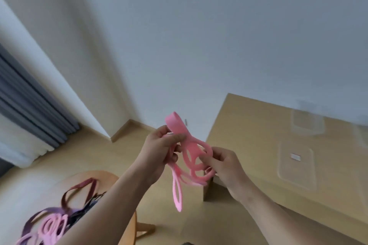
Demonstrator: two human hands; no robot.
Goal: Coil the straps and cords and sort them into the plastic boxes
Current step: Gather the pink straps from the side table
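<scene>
Head view. Nearest, a heap of loose straps (57,219) lies on the round stool (111,177). Beyond, held in the air between stool and table, both forearms reach forward: the left hand (161,151) pinches the pink strap (177,125) below its top loop, and the right hand (229,167) pinches the lower loops. Step in hand: coiling. The next move likely calls for gathering the hanging loops, then carrying the strap to the clear plastic boxes (294,123) by the tabletop's (249,125) far right edge.

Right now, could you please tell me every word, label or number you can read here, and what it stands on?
No text can be read.
White sticker on the clear lid on the table: too blurred to read.
Pink strap gripped by the left hand and right hand: no print visible.
</scene>
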